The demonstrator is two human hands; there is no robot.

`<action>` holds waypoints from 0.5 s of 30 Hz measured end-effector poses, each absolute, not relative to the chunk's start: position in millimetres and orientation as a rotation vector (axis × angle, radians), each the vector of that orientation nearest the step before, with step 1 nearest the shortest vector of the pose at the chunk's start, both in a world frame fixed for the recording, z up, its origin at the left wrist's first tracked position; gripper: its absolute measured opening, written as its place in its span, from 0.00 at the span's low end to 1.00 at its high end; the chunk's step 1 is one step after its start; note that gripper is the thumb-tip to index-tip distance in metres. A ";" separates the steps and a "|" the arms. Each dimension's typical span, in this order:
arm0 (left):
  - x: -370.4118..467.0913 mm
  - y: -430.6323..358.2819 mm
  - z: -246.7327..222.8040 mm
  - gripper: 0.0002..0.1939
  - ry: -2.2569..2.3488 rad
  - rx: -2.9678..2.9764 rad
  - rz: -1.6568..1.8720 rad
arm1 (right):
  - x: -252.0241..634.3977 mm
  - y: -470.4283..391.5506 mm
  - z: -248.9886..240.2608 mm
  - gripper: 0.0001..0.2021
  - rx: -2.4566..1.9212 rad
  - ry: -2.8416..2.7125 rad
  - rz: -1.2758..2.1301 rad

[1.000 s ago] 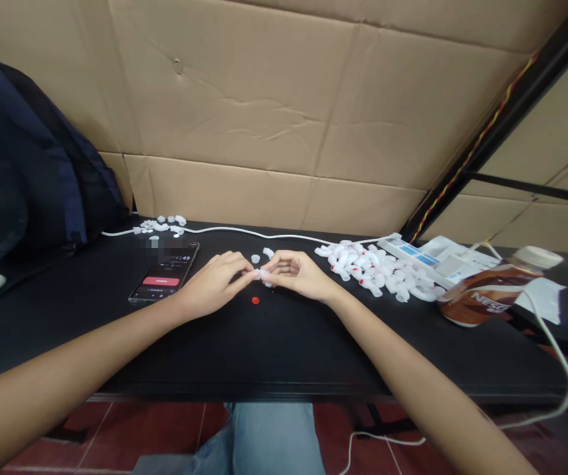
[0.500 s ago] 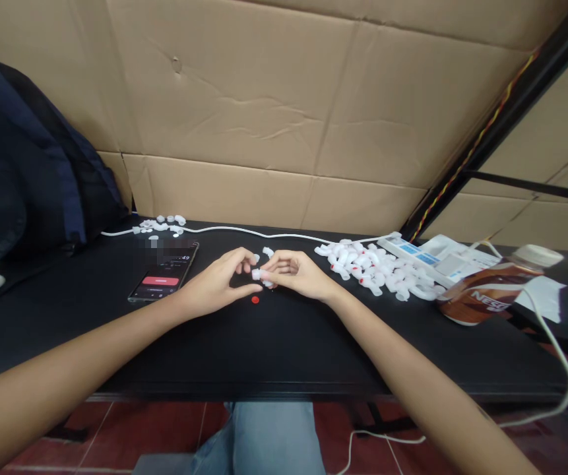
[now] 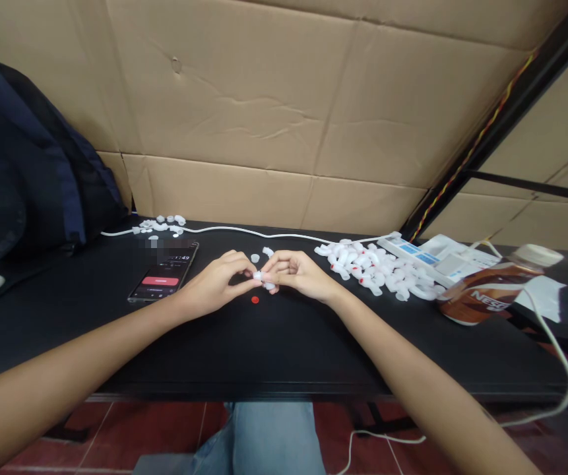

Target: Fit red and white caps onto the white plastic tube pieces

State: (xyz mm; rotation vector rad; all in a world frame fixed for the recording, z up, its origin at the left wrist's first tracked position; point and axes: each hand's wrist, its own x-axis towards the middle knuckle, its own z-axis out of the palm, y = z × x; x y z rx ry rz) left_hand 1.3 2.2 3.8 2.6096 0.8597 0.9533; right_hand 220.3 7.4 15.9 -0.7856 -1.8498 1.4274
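Note:
Between both hands is a small white plastic fitting (image 3: 266, 285), partly hidden by the fingers. My right hand (image 3: 296, 274) is closed around it from the right. From the left, my left hand (image 3: 221, 280) pinches its near end between thumb and forefinger. Just beyond the fingertips a small translucent cap (image 3: 254, 258) rests on the black table (image 3: 274, 343). Another white curved piece (image 3: 268, 251) lies beside that cap. Nearer to me than the hands sits a small red disc (image 3: 254, 300).
A heap of white curved fittings (image 3: 377, 264), some with red bits, spreads at the right, before a blue-and-white box (image 3: 422, 257) and a brown bottle (image 3: 491, 290). At the left are a phone (image 3: 165, 274), small white parts (image 3: 159, 225) and a dark backpack (image 3: 31, 165). A white cable (image 3: 264, 235) runs behind.
My left hand has closed from an open curl into a pinch on the white fitting, meeting the right fingertips. The translucent cap beyond them is now uncovered. My right hand stays almost still.

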 end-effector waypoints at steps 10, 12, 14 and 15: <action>-0.1 4.5 -1.3 0.14 0.970 2.739 0.793 | 228.7 15.8 7.5 0.11 -0.908 -1.997 1.236; -1.8 6.0 -3.6 0.16 1.049 2.772 0.735 | 234.6 21.0 4.4 0.10 -0.968 -2.047 1.096; -2.7 7.1 -5.1 0.16 1.094 2.786 0.671 | 241.0 26.6 2.3 0.09 -1.015 -2.078 0.965; -2.7 7.6 -5.5 0.16 1.104 2.791 0.651 | 244.0 29.3 1.6 0.08 -1.037 -2.087 0.904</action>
